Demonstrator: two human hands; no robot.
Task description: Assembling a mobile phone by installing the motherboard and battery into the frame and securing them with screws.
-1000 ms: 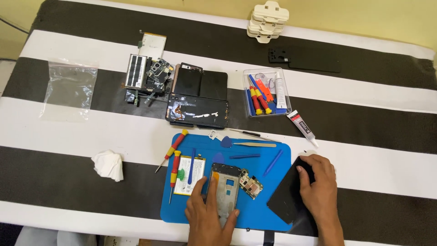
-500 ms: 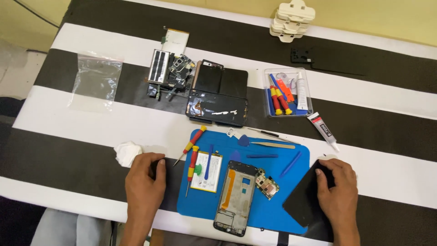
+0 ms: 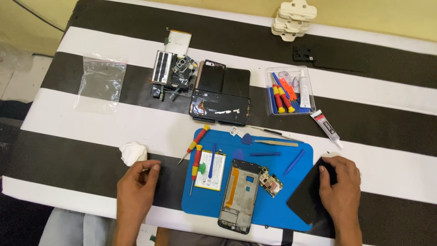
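Note:
My left hand (image 3: 135, 189) rests on the striped tablecloth, fingers loosely curled with nothing in them, just below a crumpled white tissue (image 3: 133, 152). My right hand (image 3: 340, 191) lies flat on a black phone back panel (image 3: 305, 196) at the right edge of the blue work mat (image 3: 291, 212). On the mat lie an opened phone frame (image 3: 240, 196), a small circuit board (image 3: 271, 183), a white phone battery (image 3: 211, 169), two red-and-yellow screwdrivers (image 3: 195, 157), a blue pick and tweezers (image 3: 276, 143).
Behind the mat lie dismantled black phone parts (image 3: 221, 96) and circuit pieces (image 3: 173, 75). A clear tray (image 3: 288, 90) holds tools, with a glue tube (image 3: 326, 128) beside it. A clear plastic bag (image 3: 101, 82) lies at left. A white plug strip (image 3: 292, 13) and black panel (image 3: 332, 58) sit at the back.
My left hand left the phone frame and moved left onto the tablecloth beside the tissue. The right hand stayed on the black panel. The camera view shifted.

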